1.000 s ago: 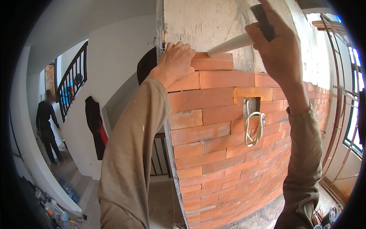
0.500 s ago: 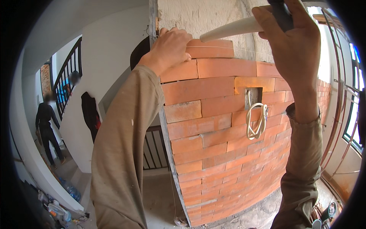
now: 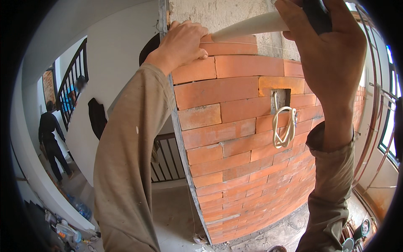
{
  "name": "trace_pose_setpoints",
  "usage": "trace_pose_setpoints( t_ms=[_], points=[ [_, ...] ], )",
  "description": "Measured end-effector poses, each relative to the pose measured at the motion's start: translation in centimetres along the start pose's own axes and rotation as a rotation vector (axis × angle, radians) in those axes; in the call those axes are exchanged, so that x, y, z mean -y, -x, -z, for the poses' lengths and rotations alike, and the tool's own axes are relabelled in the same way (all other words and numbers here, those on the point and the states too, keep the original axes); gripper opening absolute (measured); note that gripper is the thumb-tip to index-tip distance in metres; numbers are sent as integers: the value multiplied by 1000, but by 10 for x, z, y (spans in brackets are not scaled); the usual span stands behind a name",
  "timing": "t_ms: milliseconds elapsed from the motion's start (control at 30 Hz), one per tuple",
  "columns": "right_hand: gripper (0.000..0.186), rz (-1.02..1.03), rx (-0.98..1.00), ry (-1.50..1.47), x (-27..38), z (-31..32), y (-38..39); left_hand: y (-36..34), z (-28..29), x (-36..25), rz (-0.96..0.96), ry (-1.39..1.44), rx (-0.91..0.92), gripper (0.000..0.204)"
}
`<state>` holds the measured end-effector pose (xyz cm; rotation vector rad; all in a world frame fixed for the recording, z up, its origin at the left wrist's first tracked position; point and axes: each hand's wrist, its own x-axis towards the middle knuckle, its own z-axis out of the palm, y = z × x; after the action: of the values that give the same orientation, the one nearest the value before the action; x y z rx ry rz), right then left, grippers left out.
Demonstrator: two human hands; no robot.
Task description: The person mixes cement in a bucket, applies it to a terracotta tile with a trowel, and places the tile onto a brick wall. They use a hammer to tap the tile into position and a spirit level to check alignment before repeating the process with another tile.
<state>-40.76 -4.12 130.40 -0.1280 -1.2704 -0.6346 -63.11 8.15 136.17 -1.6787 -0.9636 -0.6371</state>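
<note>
My left hand (image 3: 180, 45) is closed over the left end of the uppermost thin red brick (image 3: 235, 48), its thumb on the front face. That end of the brick is hidden by the fingers. My right hand (image 3: 327, 54) grips the black head of what looks like a rubber mallet (image 3: 252, 26), held by its head. The pale tapered handle slants left, its tip at the top edge of the same brick, near my left fingers. A thin string (image 3: 273, 46) runs across the brick's face to the right. Below lie rows of laid bricks (image 3: 247, 67).
Bare rough plaster (image 3: 218, 12) rises above the top row. Coiled cream cable (image 3: 284, 130) hangs from a recessed box (image 3: 280, 100). A metal strip (image 3: 184, 159) edges the wall's left. A person in dark clothes (image 3: 51, 138) stands far left by stairs; scaffolding (image 3: 373, 122) stands right.
My view has shifted slightly, so the wall sits higher in the picture. My left hand stays on the brick, and the mallet handle's tip remains at its top edge. The far person's head has turned.
</note>
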Motion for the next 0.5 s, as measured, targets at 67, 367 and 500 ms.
trace_pose_setpoints(
  t_ms=[67,367,500],
  points=[
    [59,64,38,176,0,-5,1,2,2,0,8,5,18,35],
    [59,31,234,97,-18,11,-2,4,7,-1,56,84,34,45],
    [60,213,-26,86,-35,-6,4,3,2,3,43,92,34,48]
  ],
)
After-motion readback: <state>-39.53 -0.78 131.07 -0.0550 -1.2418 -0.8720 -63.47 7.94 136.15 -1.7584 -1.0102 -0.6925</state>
